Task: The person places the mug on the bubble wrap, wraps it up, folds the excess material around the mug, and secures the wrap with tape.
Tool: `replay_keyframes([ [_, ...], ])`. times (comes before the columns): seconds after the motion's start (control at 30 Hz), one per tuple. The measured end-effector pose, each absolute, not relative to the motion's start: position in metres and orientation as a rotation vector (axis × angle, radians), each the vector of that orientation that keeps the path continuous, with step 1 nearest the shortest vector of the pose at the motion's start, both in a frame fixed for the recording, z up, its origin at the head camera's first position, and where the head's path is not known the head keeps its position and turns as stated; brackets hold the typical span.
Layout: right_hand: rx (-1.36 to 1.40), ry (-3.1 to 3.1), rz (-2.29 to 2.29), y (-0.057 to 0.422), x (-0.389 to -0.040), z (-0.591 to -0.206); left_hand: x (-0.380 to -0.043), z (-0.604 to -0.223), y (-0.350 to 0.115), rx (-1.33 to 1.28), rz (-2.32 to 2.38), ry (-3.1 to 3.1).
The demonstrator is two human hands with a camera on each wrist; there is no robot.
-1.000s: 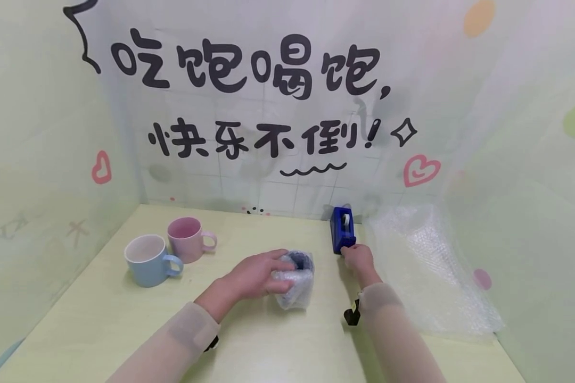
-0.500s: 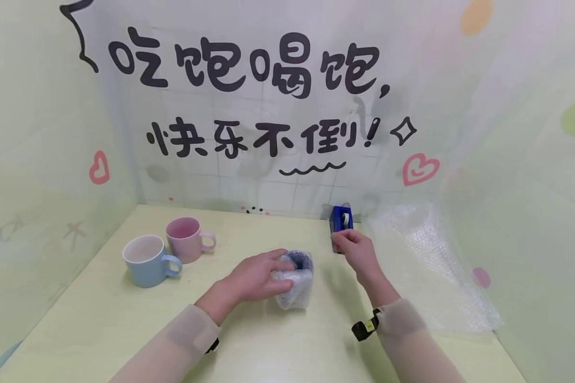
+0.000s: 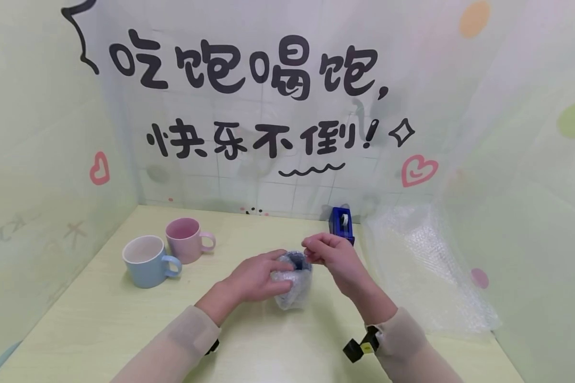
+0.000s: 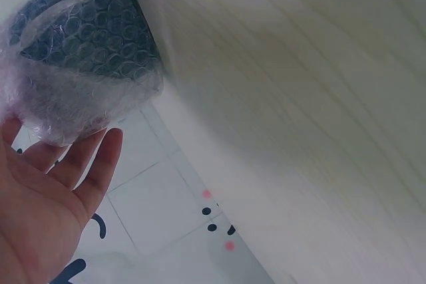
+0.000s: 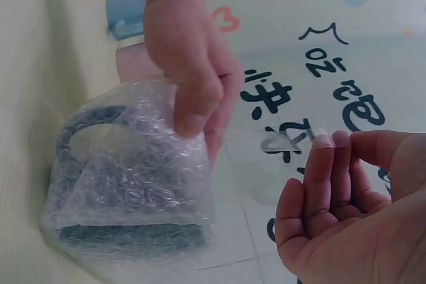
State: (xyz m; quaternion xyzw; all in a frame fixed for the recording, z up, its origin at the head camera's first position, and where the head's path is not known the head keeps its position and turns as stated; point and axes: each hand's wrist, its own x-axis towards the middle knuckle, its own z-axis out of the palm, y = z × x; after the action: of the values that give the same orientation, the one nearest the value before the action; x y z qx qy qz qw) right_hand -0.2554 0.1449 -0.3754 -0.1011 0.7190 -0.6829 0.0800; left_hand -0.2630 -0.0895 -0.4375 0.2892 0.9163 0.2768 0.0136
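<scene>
A dark blue mug (image 3: 292, 299), wrapped in bubble wrap, stands mid-table; its handle shows through the wrap in the right wrist view. My left hand (image 3: 254, 277) grips its left side, thumb and fingers spread round the wrapped rim. Just beyond the opposite side, my right hand (image 3: 337, 260) pinches a short strip of clear tape (image 5: 285, 140) between thumb and fingertips. That strip reaches toward the wrapped mug in the right wrist view. Behind the right hand stands a blue tape dispenser (image 3: 341, 223), partly hidden by it.
Light blue mug (image 3: 146, 266) and pink mug (image 3: 186, 244) stand close together at the left. Sheets of bubble wrap (image 3: 426, 271) lie along the right side of the table. A printed sheet (image 3: 263, 186) rises behind the table's back edge.
My right hand has come away from the tape dispenser with a strip of tape and moved left to the wrapped mug. The left hand keeps its place on the mug.
</scene>
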Motion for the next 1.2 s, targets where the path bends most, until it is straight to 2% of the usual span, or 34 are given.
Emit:
replay_keyframes([
  [0.43, -0.123, 2.183, -2.147, 0.124, -0.288, -0.401, -0.263, -0.439, -0.087, 0.936, 0.874, 2.882],
  [1.2, -0.108, 2.298, -2.085, 0.113, -0.295, -0.415, -0.260, -0.435, -0.072, 0.708, 0.976, 2.972],
])
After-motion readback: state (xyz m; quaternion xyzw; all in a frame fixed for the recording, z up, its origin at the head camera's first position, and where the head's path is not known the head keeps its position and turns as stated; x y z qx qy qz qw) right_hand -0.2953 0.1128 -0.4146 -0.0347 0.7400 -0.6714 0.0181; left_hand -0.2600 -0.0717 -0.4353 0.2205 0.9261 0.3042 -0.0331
